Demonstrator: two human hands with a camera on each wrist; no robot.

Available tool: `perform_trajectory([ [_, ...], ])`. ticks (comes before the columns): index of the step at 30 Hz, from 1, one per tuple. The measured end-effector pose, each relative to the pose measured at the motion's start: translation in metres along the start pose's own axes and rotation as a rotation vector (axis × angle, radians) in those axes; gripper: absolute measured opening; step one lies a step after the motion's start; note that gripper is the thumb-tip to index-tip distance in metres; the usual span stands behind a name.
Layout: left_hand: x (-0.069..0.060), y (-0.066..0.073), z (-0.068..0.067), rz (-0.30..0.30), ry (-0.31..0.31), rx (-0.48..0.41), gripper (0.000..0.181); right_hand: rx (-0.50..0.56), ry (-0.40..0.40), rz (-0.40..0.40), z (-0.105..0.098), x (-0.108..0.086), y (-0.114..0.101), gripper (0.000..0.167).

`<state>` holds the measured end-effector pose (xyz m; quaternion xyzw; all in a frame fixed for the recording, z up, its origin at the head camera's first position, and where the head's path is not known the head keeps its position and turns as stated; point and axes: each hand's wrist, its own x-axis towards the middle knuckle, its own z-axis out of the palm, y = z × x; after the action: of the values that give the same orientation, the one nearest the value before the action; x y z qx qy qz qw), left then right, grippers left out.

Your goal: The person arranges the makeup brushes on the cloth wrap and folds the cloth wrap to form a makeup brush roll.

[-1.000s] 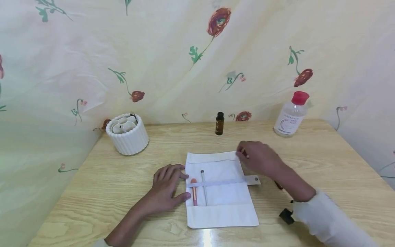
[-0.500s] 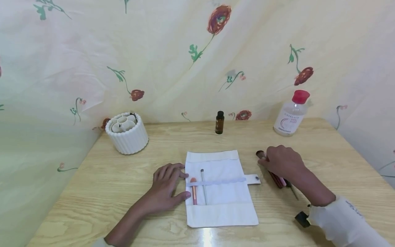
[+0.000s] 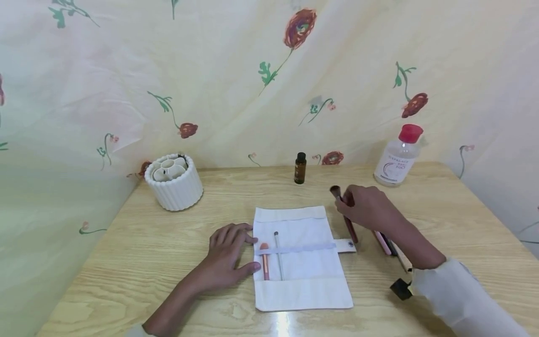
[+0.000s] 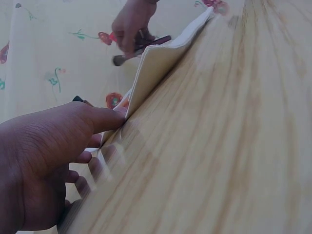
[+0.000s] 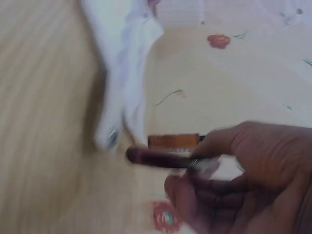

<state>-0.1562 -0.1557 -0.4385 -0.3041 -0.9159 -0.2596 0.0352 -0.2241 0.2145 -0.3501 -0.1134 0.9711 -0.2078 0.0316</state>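
Observation:
My right hand point(image 3: 370, 206) pinches a dark red brush point(image 3: 350, 228), bristles up, beside the upper right edge of the white cloth pouch point(image 3: 303, 295). In the right wrist view the brush handle point(image 5: 156, 158) sticks out from between thumb and fingers of the hand point(image 5: 258, 170). My left hand point(image 3: 227, 257) lies with spread fingers at the pouch's left edge, thumb and fingertips touching it. An orange-tipped brush point(image 3: 265, 264) and a thin grey brush point(image 3: 278, 252) sit under the pouch's elastic band. The left wrist view shows the left hand point(image 4: 53, 151) at the pouch edge point(image 4: 161, 68).
Several brushes point(image 3: 383, 242) lie on the table right of the pouch, partly under my right forearm. A small brown bottle point(image 3: 300, 169) and a red-capped clear bottle point(image 3: 396, 164) stand at the back. A white ribbed holder point(image 3: 178, 187) stands at the back left.
My right hand went right to the loose brushes, took hold of the dark red one and has come back left with it towards the pouch. The left hand has stayed in place.

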Motion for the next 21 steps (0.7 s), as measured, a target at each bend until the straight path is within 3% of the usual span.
perform_trajectory([
  [5,0.0,-0.001,0.001,0.006,0.009,0.004,0.048,0.351,-0.031,-0.062,0.01,0.014,-0.019,0.031],
  [10,0.001,-0.002,0.001,0.02,0.02,0.005,0.048,0.584,-0.052,-0.099,0.032,0.023,-0.03,0.054],
  [14,0.001,-0.002,0.001,0.021,0.021,-0.003,0.047,0.661,-0.085,-0.104,0.047,0.025,-0.039,0.056],
  [21,0.001,0.0,0.0,0.021,0.024,-0.003,0.044,0.658,-0.178,-0.083,0.059,0.023,-0.048,0.05],
])
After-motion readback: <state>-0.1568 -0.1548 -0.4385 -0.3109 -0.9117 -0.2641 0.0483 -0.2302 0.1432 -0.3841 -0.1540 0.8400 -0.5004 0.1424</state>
